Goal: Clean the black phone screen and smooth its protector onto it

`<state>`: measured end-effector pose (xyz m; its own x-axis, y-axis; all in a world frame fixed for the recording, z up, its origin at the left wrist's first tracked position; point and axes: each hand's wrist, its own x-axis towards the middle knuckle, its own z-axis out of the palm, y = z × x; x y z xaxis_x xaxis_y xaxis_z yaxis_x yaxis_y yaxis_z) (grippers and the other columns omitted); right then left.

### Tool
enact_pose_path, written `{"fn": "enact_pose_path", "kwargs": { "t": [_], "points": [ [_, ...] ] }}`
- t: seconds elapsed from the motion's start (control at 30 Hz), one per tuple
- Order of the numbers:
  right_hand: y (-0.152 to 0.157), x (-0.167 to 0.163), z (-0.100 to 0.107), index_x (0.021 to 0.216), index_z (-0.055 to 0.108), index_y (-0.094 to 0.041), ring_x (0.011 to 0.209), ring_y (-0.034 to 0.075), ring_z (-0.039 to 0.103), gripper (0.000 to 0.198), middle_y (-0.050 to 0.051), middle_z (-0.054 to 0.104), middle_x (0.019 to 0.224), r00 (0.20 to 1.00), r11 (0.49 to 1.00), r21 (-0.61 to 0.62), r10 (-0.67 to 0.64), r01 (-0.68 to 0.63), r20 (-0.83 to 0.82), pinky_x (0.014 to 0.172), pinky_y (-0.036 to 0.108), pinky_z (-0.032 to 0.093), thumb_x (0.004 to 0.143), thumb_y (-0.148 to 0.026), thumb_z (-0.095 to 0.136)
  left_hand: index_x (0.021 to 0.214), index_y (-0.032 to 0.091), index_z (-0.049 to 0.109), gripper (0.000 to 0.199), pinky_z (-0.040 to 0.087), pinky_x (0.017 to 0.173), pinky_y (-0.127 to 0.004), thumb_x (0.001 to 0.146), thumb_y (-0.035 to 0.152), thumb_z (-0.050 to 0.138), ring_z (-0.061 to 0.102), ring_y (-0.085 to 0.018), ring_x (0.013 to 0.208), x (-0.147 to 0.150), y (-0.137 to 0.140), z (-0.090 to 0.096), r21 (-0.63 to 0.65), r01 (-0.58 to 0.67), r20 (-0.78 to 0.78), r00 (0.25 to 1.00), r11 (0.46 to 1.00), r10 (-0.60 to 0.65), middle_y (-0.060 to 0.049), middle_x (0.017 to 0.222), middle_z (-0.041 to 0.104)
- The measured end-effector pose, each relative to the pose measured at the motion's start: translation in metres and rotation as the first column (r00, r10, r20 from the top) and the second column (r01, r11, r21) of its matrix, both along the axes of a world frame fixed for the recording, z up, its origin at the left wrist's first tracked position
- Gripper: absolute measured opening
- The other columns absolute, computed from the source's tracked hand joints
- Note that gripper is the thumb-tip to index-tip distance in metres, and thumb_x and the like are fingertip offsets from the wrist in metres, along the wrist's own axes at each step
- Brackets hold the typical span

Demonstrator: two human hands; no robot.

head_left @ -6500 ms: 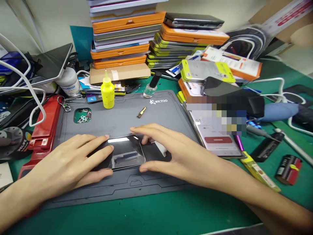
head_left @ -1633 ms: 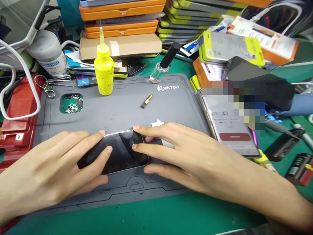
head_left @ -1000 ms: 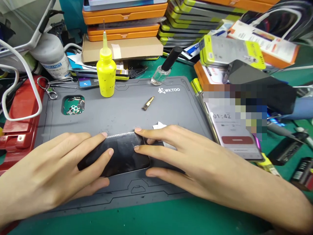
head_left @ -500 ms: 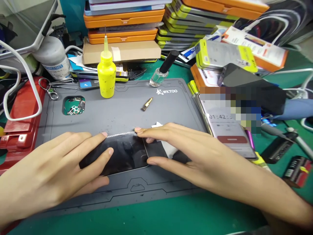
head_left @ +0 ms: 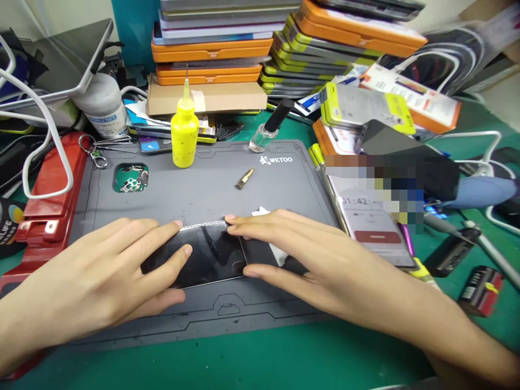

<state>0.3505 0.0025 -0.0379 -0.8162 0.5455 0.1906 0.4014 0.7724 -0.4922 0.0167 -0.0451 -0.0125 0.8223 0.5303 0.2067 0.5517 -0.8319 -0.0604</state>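
A phone (head_left: 211,254) with a dark, glossy screen lies flat on the grey work mat (head_left: 211,184). My left hand (head_left: 122,265) grips its left end, the fingers spread over the screen and the far edge, the thumb by the near edge. At the right end, my right hand (head_left: 292,249) spans the phone, fingertips on the far corner and thumb on the near one. Under my right palm, a dark flat piece (head_left: 258,250) and a crumpled white scrap (head_left: 277,253) are partly hidden. Beyond the hands rests a small brush head (head_left: 245,179).
A yellow needle-tip bottle (head_left: 184,135) and a clear bottle with a black cap (head_left: 266,132) stand at the mat's far edge. On the right lies a lit phone (head_left: 365,216) showing a timer. A red holder (head_left: 51,189) is at left, stacked orange cases (head_left: 211,51) behind.
The camera view has shifted slightly, so the surroundings sit a little differently in the picture. Both hands keep nearly the same hold on the phone.
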Motion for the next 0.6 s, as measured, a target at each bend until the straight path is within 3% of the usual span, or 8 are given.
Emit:
{"fn": "enact_pose_path", "kwargs": {
  "t": [0.13,0.27,0.6],
  "points": [
    [-0.001,-0.005,-0.001,0.149,0.059,-0.019,0.131,0.027,0.067,0.038,0.010,0.066,0.150,0.998,0.990,0.138,0.037,-0.042,0.046,0.110,0.047,0.057,0.117,-0.039,0.053,0.135,0.012,0.067,0.037,0.063,0.089,-0.051,0.115,0.040,0.055,0.067,-0.031,0.110,0.000,-0.001,0.001,0.020,-0.008,0.006,1.000,1.000,0.008,-0.015,0.137,0.070],
    [-0.001,-0.009,-0.003,0.153,0.059,-0.016,0.125,0.033,0.068,0.046,0.017,0.066,0.144,0.996,0.983,0.172,0.060,-0.070,0.058,0.103,0.054,0.061,0.116,-0.043,0.052,0.136,0.013,0.066,0.036,0.061,0.092,-0.051,0.115,0.041,0.054,0.070,-0.031,0.111,0.000,-0.002,0.001,0.005,-0.012,0.005,1.000,1.000,0.012,-0.015,0.137,0.071],
    [0.007,-0.011,-0.009,0.142,0.072,-0.010,0.129,0.024,0.068,0.037,0.018,0.070,0.141,0.996,0.992,0.120,0.058,-0.048,-0.074,0.111,0.041,0.060,0.114,-0.031,0.060,0.132,0.013,0.071,0.036,0.060,0.092,-0.048,0.114,0.042,0.057,0.068,-0.031,0.112,-0.003,-0.001,-0.006,0.033,0.003,0.022,1.000,0.999,-0.003,-0.015,0.138,0.069]
  ]
}}
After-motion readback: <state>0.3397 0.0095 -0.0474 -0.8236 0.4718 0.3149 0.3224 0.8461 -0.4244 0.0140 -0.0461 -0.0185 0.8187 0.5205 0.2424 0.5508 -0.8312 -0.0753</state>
